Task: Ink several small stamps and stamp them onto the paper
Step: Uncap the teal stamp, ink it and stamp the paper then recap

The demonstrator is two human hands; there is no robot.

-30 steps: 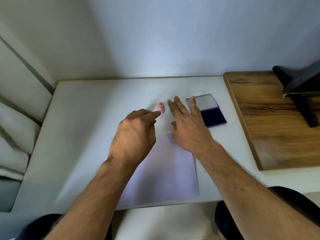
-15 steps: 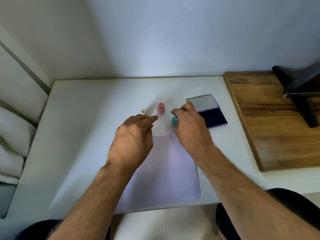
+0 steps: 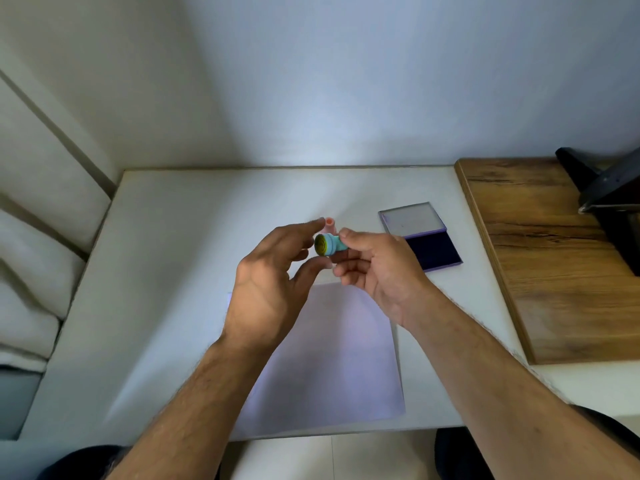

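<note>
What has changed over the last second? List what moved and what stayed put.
The right hand reached to the teal stamp, pinched it and lifted it off the table, turning its yellow face toward the camera. The left hand rose beside it, fingers open, not gripping it. The pink stamp, the open ink pad and the paper stayed where they were.

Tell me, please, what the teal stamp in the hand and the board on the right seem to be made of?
Teal stamp: probably plastic, a smooth, even-coloured body; its yellowish round face may be rubber, which is uncertain. The right hand pinches it.
Board: looks like wood or a wood-pattern laminate, with brown grain streaks and a low sheen; which of the two I cannot tell.
</note>
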